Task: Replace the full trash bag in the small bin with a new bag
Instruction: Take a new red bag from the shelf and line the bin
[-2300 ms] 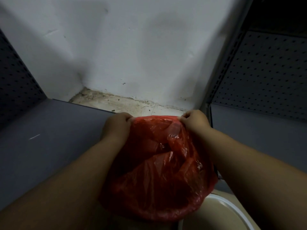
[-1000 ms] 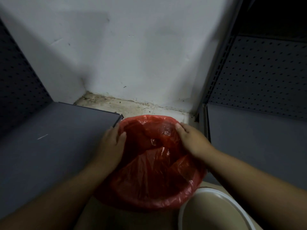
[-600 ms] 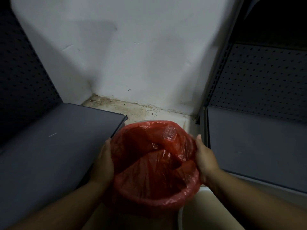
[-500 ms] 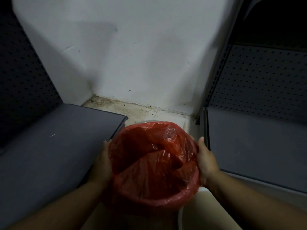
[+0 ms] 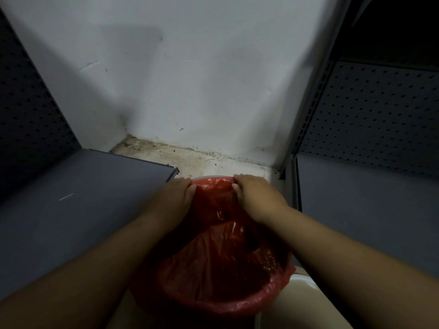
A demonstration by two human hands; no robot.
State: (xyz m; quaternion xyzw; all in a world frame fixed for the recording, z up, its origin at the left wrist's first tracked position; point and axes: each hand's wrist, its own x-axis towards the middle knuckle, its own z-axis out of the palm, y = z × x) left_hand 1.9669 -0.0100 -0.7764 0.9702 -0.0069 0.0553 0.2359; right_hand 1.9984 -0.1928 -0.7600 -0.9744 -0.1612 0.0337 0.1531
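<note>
Pinching is what's going on right at the fingertips: the left hand (image 5: 174, 198) has its fingers curled closed on the far edge of the red bag (image 5: 223, 264), and the right hand (image 5: 253, 194) is doing the same just beside it, thumb tucked under and fingers folded over the film. Both are clamped on that same far lip, close together, where a sliver of the small bin (image 5: 209, 177) shows as a pale rim behind the plastic. From there the bag runs back toward the person, hanging down inside the bin and already rolled over the near rim, so I'd guess this is the fresh liner getting seated, with the far side the last bit to hook on. The stuff looks thin, crinkly and near weightless, shiny enough to be a bit slippery, so it'll go wherever it's tugged and could tear or pop off the near rim if pulled hard. Best hold is right where they've got it, on the doubled-over hem, then spreading the hands apart along the rim to stretch it evenly. The bin sits on grubby floor (image 5: 190, 160) near the white wall (image 5: 190, 79), wedged between a grey shelf (image 5: 83, 205) on the left and another pegboard-backed shelf (image 5: 365, 210) on the right, with a pale round tub (image 5: 306, 307) touching the bag at the near right.
</note>
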